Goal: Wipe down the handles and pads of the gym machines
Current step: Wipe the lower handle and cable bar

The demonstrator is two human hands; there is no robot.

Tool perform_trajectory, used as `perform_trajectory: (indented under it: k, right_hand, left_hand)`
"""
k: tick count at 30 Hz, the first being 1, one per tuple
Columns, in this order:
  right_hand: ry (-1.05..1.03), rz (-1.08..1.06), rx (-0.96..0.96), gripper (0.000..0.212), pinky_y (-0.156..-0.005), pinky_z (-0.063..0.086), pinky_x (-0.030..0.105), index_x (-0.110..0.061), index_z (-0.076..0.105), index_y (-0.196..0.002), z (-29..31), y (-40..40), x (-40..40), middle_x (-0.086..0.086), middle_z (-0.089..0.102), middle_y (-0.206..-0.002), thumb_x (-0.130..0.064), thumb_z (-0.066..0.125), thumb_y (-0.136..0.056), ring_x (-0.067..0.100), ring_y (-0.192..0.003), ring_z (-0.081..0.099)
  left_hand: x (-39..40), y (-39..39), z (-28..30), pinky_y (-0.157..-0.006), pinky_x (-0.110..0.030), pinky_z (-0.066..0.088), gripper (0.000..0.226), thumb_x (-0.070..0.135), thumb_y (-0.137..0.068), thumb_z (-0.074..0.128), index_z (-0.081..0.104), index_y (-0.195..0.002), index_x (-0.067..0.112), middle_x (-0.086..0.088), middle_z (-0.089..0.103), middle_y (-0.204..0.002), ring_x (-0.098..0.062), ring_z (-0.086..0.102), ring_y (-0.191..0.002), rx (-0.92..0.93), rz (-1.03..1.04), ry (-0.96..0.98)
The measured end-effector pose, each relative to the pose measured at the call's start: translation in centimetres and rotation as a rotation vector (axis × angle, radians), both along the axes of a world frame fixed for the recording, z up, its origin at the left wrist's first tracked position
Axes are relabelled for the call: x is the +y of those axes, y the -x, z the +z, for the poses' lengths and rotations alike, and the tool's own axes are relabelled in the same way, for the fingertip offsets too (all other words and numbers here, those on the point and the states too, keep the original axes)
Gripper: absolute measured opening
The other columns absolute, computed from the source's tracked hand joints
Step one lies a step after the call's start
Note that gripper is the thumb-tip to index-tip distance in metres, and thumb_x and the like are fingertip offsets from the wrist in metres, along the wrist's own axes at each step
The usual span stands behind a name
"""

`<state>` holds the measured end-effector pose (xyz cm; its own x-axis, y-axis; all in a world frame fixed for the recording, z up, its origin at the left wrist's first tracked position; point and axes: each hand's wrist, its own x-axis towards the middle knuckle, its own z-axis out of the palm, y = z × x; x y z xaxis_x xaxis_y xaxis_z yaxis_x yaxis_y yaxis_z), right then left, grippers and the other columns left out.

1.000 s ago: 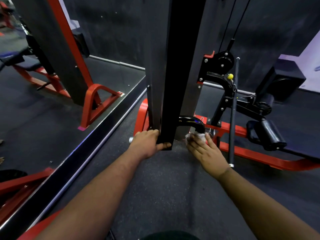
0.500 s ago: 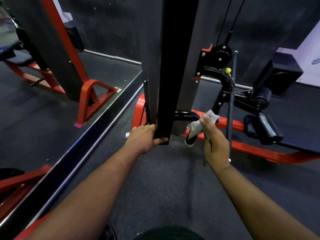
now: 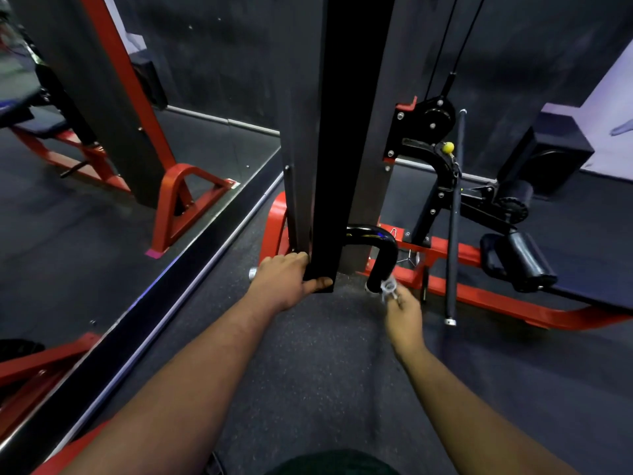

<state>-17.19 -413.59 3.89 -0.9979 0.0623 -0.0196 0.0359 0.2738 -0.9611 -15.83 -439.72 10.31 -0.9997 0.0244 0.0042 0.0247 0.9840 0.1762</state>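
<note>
A curved black handle (image 3: 380, 250) sticks out from behind the tall black upright (image 3: 342, 166) of a red-framed cable machine. My right hand (image 3: 402, 310) pinches a small crumpled white wipe (image 3: 388, 287) just below the handle's lower end. My left hand (image 3: 286, 281) grips the bottom end of the black upright, thumb under its edge. To the right lie black roller pads (image 3: 524, 262) on the machine's red base (image 3: 486, 296).
A thin black bar (image 3: 454, 234) hangs upright just right of my right hand. A pulley with cables (image 3: 435, 118) sits above it. A wall mirror (image 3: 102, 200) runs along the left. Dark rubber floor (image 3: 325, 371) lies in front of me.
My right hand has dropped from the handle's upper curve to just below its lower tip, and the wipe is now bunched small. My left hand has stayed on the upright.
</note>
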Motion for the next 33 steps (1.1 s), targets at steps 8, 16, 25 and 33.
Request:
perform_trajectory:
  k: [8,16,25,33]
  right_hand:
    - [0.935,-0.246,-0.641,0.020,-0.064,0.063,0.032,0.008,0.062,-0.099,2.9,-2.6,-3.7,0.021,0.067,-0.085,0.010,0.041,-0.100,0.026,-0.072,0.067]
    - [1.379,-0.400,-0.548,0.019,-0.046,0.059,0.039,-0.009,0.058,-0.102,10.5,-0.2,-6.9,0.013,0.068,-0.068,0.003,0.044,-0.103,0.023,-0.055,0.069]
    - [1.017,-0.218,-0.244,0.030,-0.083,0.052,0.034,-0.012,0.060,-0.080,12.2,-2.0,-9.9,0.001,0.063,-0.069,0.003,0.047,-0.101,0.020,-0.077,0.059]
    - [0.108,0.120,0.111,0.034,-0.099,0.052,0.030,-0.018,0.075,-0.114,8.6,-3.0,-4.7,-0.007,0.075,-0.109,0.004,0.057,-0.096,0.002,-0.105,0.067]
  left_hand:
    - [0.2,-0.1,0.0,-0.083,-0.041,0.042,0.076,0.087,-0.082,0.036,0.057,-0.124,0.027,0.000,0.068,-0.116,-0.027,0.064,-0.110,0.011,-0.010,0.001]
    - [0.3,-0.3,0.1,-0.083,-0.042,0.046,0.072,0.086,-0.083,0.039,0.059,-0.122,0.028,0.001,0.069,-0.117,-0.028,0.064,-0.110,0.026,-0.009,0.024]
    - [-0.1,-0.1,-0.3,-0.080,-0.041,0.045,0.080,0.093,-0.074,0.029,0.058,-0.113,0.029,0.003,0.070,-0.112,-0.027,0.066,-0.106,0.033,-0.012,0.002]
    - [-0.1,0.2,-0.2,-0.081,-0.042,0.043,0.071,0.085,-0.084,0.040,0.059,-0.116,0.025,-0.002,0.069,-0.114,-0.030,0.065,-0.107,0.041,-0.015,0.026]
